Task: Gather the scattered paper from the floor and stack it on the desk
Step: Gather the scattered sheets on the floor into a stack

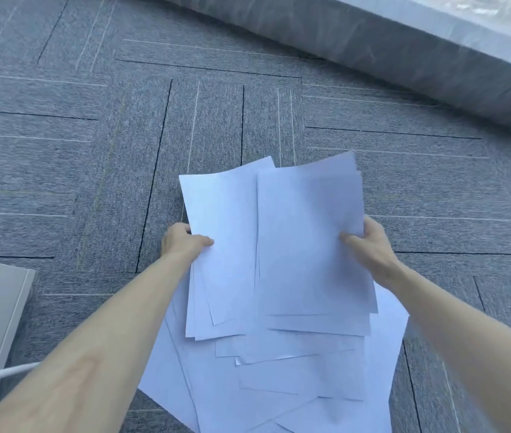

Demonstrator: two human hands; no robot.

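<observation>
Loosely, paper (279, 245) between left grip (182, 242) and right grip (369, 245)

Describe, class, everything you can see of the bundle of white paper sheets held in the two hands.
The bundle of plain white paper sheets is thin, blank and unmarked on the faces shown. The sheets are fanned and misaligned, with corners and edges sticking out at different angles. The left hand pinches its left edge and the right hand its right edge, thumbs on top. It is held above the grey carpet tile floor, its lower part overlapping more loose white sheets below.
</observation>
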